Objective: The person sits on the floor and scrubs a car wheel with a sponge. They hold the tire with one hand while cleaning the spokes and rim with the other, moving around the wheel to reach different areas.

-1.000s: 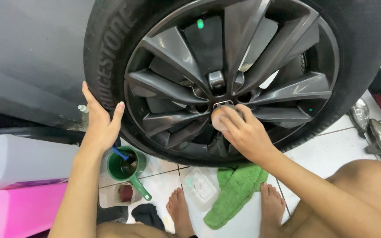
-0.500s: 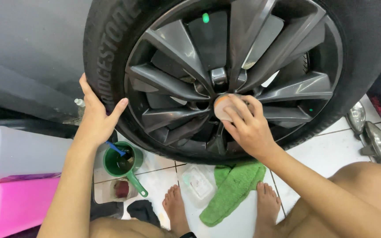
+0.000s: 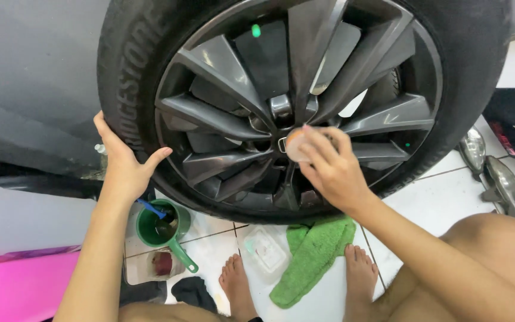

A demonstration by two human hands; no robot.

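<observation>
A black tyre (image 3: 123, 71) with a dark grey spoked alloy rim (image 3: 222, 107) fills the upper part of the head view. My left hand (image 3: 120, 161) rests flat on the tyre's lower left sidewall, fingers spread. My right hand (image 3: 332, 170) is closed around a small round pale pad (image 3: 293, 143) pressed against the hub at the rim's centre. My bare feet (image 3: 236, 286) stand on the white tiled floor below the wheel.
A green cup (image 3: 159, 226) with a blue-handled tool stands under the tyre. A green cloth (image 3: 311, 256), a clear plastic tub (image 3: 263, 250), a small container (image 3: 159, 262) and a dark rag (image 3: 192, 292) lie on the tiles. Pink and white containers (image 3: 19, 286) sit at left; headlamp parts (image 3: 502, 179) at right.
My right hand has slid upward along the rim's centre with the pad. The view has shifted slightly; my left hand stays on the tyre.
</observation>
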